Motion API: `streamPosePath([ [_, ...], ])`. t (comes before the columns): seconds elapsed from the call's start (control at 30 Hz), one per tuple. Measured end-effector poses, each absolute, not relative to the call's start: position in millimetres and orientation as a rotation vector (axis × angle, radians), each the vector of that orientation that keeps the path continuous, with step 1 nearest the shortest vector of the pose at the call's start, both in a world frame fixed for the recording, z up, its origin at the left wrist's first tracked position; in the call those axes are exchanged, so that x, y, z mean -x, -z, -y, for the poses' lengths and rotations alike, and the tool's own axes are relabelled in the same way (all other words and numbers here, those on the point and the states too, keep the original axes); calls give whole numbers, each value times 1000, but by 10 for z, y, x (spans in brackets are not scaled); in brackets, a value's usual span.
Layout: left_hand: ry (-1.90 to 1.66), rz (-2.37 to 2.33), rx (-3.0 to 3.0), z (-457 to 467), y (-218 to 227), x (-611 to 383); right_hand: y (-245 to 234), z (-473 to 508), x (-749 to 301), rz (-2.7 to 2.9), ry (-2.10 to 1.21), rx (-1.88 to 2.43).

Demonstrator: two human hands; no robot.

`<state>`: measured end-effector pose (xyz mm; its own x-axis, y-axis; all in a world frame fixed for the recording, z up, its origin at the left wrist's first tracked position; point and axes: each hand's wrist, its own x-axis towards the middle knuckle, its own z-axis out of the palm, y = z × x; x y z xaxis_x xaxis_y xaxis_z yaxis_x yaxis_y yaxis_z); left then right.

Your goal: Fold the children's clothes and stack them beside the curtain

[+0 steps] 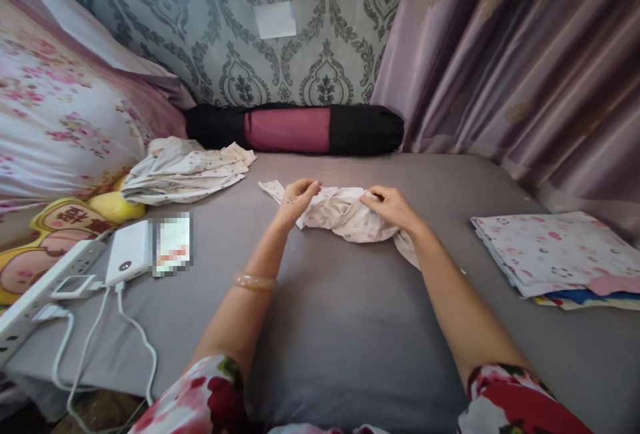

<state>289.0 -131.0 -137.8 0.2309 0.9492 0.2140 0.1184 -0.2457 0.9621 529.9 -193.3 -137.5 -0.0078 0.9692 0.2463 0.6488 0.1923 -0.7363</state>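
A small white printed garment lies crumpled on the grey bed sheet in front of me. My left hand grips its left part with curled fingers, a pale bangle on that wrist. My right hand pinches the cloth's right side, fingers pressed together. Both arms reach forward from floral sleeves.
A heap of pale clothes lies at the back left. Folded printed fabrics are stacked at the right. A black and maroon bolster lies against the wall. A white power bank, cables and a power strip sit at the left, with floral pillows and curtains around.
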Motion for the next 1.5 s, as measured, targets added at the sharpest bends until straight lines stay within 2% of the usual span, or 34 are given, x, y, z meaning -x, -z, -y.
streamPosePath([
  [0.37, -908, -1055, -2131, 1423, 1557, -2642, 1476, 1899, -5369, 1658, -542, 1539],
  [0.6, -921, -1159, -2227, 1442, 1584, -2769, 1477, 1939, -5410, 1617, -557, 1515],
  [0.73, -1059, -1123, -2139, 1454, 1533, -2806, 1464, 1960, -5438, 1580, -531, 1512],
  [0.97, -1226, -1048, -1809, 1400, 1376, -2805, 1424, 1994, -5434, 1580, -551, 1423],
  [1.17, -1296, -1038, -1849, 1386, 1245, -2764, 1298, 2094, -5406, 1737, -768, 1394],
  [1.5, -942, -1036, -2376, 1519, 612, -2443, 1064, 2246, -5535, 1827, -713, 1425],
])
